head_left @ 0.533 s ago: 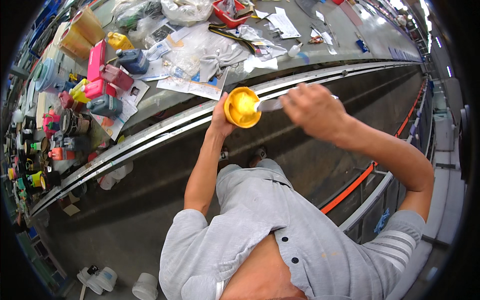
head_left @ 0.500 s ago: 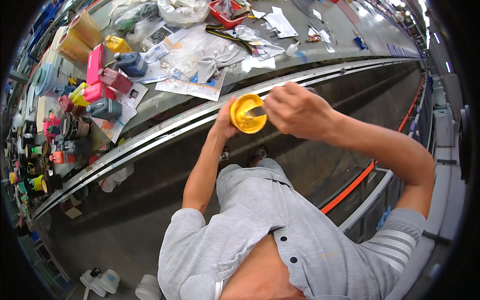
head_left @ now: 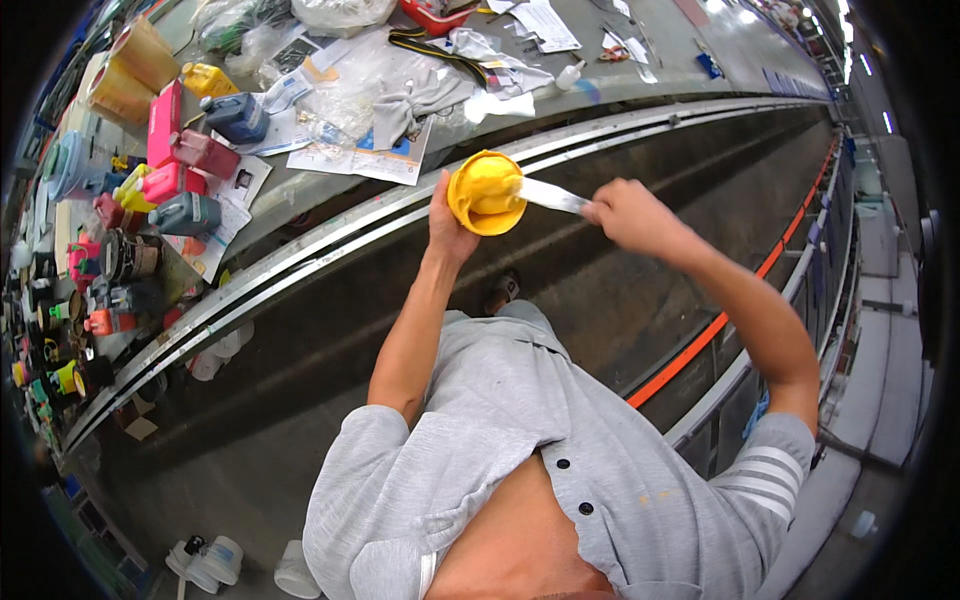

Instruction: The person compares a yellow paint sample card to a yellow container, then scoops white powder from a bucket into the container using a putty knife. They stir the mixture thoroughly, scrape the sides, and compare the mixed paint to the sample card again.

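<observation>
Head view: spatula points left, nearly crosswise.

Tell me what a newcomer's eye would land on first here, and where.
Likely the yellow tub near the middle, held in the left hand, with a pale spatula running from the right hand to its mouth. Next, the bright jugs crowding the bench at upper left, then the orange strip slanting along the right.
</observation>
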Demonstrator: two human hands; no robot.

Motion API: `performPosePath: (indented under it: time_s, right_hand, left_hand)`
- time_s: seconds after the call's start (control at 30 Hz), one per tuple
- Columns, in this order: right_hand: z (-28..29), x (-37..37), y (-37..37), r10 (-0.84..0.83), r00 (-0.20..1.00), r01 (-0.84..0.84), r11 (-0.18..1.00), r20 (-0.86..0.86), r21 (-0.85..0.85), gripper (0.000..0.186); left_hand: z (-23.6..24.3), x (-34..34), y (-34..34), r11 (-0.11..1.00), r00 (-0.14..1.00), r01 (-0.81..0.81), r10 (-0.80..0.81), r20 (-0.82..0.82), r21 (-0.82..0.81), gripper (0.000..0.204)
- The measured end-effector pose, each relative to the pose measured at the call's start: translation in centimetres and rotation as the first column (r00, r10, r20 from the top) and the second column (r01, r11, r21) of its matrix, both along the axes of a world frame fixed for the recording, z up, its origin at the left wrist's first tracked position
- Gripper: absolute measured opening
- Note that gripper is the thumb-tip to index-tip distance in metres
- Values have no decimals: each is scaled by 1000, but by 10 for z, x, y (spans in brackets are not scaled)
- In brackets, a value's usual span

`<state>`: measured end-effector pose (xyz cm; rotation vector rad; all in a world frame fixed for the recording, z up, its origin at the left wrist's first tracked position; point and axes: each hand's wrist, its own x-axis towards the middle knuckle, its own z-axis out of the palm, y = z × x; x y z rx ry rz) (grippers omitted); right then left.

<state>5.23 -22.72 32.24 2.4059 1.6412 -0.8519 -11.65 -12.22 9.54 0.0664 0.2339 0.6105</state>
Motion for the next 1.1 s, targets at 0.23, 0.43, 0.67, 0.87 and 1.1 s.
performPosePath:
  time_s: [0.23, 0.43, 0.67, 0.87, 1.1]
  right_hand:
    - [-4, 5, 8, -22, 1000, 22, 999, -11, -49, 33]
    - [2, -34, 24, 175, 984, -174, 983, 8, -58, 33]
    - [-2, -60, 25, 230, 972, -234, 968, -55, -87, 34]
    - [-15, -82, 23, 366, 929, -366, 930, 50, -9, 38]
    - [-10, -77, 24, 378, 926, -378, 925, 4, 28, 37]
  left_hand:
    - [9, 4, 10, 997, 996, -76, 76, 54, -1, 65]
    - [-15, -8, 13, 997, 992, -72, 73, -100, 15, 63]
    - [-9, -33, 18, 988, 982, -152, 154, -107, 31, 65]
    - [-14, -58, 26, 953, 943, -294, 302, -137, 76, 60]
    - [-21, -60, 29, 929, 930, -369, 368, 19, 28, 62]
